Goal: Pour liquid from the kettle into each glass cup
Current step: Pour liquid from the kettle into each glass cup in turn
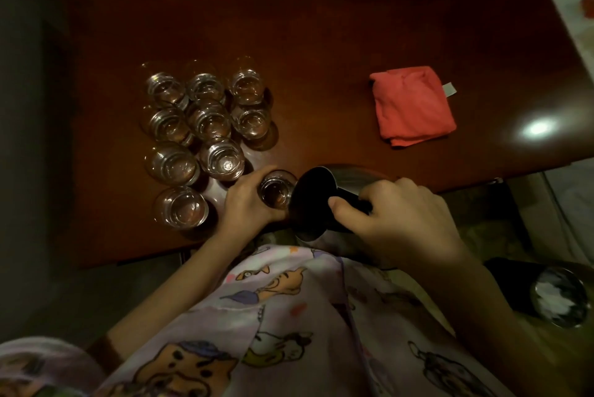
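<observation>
Tilting kettle (316, 200) in right hand (398, 219)

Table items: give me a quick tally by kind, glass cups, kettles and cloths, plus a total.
Glass cups: 10, nine grouped, one in the left hand
Kettle: 1, tilted in the right hand
Red cloth: 1
Total: 12

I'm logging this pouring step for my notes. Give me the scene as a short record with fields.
left hand: grips the glass cup near the table's front edge
right hand: holds the kettle by its handle, tilted toward that cup
other cups: nine grouped on the table, left of centre
cloth: red, folded, to the right
liquid stream: cannot tell
</observation>
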